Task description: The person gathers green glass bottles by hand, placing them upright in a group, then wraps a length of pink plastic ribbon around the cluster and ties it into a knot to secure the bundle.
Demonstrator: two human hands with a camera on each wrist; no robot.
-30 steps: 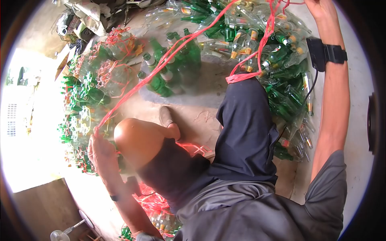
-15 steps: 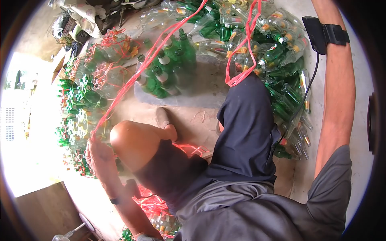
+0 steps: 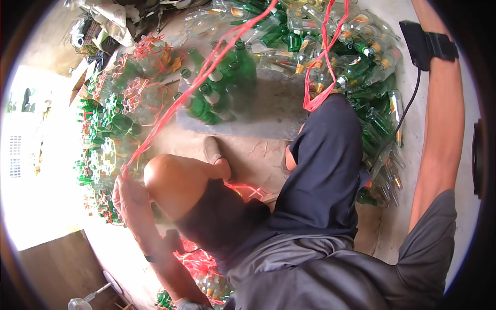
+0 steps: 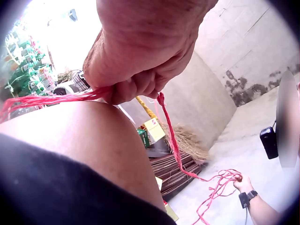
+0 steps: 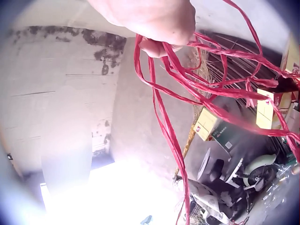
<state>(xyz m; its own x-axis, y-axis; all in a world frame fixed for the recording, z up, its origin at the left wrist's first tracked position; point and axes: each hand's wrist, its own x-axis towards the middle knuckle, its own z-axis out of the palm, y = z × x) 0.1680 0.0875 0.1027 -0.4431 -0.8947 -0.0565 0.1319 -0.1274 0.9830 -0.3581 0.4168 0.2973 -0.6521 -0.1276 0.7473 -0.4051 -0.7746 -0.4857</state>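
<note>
Strands of red plastic string [image 3: 178, 103] stretch from my left hand [image 3: 132, 200] up past the top edge of the head view. That hand grips the bundle beside my bare left knee; the left wrist view shows its curled fingers on the string [image 4: 56, 99]. My right arm is raised, its hand outside the head view. In the right wrist view the right hand [image 5: 154, 21] holds several loops of the red string [image 5: 211, 91], which hang and spread below it. A loop of string [image 3: 319, 98] dangles at my right knee in the head view.
Green bottles [image 3: 206, 103] stand on a grey slab [image 3: 279, 103] ahead of me. Glass bottles [image 3: 369, 116] lie heaped to the right, and string-tied bottles [image 3: 111, 124] stand left. Cartons [image 5: 206, 123] are by the wall. More red string [image 3: 199, 261] lies behind my left leg.
My right hand has gone out of the head view at the top, and its forearm has shifted right. The hanging loop and right knee have moved right. The left hand stays gripping the string.
</note>
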